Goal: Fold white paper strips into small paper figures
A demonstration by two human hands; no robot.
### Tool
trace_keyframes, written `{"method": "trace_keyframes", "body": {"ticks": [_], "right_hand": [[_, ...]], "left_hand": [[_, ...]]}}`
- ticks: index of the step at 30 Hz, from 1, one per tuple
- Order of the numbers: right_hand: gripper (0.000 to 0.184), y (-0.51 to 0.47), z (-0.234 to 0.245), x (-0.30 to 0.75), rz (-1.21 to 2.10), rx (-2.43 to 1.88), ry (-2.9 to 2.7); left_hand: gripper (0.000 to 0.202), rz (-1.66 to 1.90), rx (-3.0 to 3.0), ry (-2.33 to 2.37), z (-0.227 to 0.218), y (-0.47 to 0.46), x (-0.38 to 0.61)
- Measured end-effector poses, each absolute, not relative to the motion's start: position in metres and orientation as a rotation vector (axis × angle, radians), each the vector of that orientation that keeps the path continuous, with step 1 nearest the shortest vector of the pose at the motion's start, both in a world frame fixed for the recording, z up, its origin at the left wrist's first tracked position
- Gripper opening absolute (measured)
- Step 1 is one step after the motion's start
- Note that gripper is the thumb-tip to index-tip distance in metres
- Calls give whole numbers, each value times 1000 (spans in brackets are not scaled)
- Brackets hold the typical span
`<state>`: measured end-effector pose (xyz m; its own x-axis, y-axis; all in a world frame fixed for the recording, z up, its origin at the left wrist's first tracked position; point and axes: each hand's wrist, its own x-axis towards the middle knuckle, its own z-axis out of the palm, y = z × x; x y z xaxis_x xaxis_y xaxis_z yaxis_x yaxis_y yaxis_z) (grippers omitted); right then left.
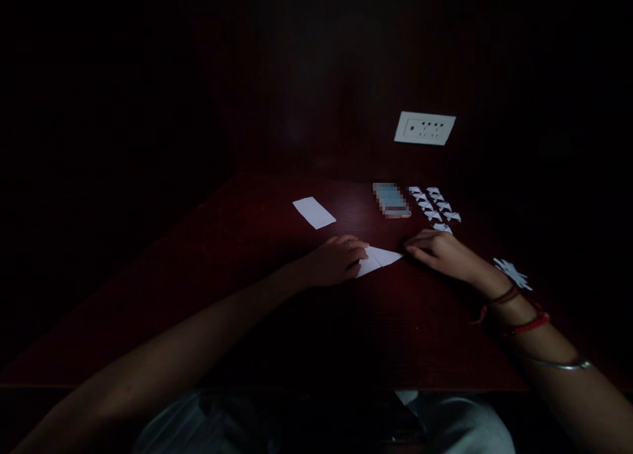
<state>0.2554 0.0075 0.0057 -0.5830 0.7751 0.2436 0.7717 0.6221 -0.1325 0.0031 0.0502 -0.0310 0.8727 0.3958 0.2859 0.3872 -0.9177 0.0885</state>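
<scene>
One folded paper mid-desk, point rightward; left hand part-open, flat over its left end, right hand half-curled by the tip, can't tell if pinching; looks mid-fold, next crease calls for aligned edges; small folded pieces far right

Tabletop open left of the hands; folded papers obstruct far right

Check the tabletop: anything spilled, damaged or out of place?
No spill or damage shows in this dim light. Only the thin white strips to the right of the right hand look untidy: they lie jumbled, while the small folded paper pieces sit mostly in two rows.
</scene>
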Motion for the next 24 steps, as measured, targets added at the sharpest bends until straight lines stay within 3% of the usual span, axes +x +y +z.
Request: {"method": "trace_keyframes", "body": {"ticks": [6,12,17,24], "right_hand": [[24,23,-15,233,164,-1336,-2431],[10,20,-15,221,263,-1375,-2302],[15,6,-4,209,66,-1211,-2150],[18,-9,2,198,-44,-1102,-2199]], "left_hand": [[27,524,2958,627,-32,50,3],[48,658,2765,727,-28,52,4],[21,894,2699,666,-7,45,5],[23,977,2879,824,-1,30,9]]}}
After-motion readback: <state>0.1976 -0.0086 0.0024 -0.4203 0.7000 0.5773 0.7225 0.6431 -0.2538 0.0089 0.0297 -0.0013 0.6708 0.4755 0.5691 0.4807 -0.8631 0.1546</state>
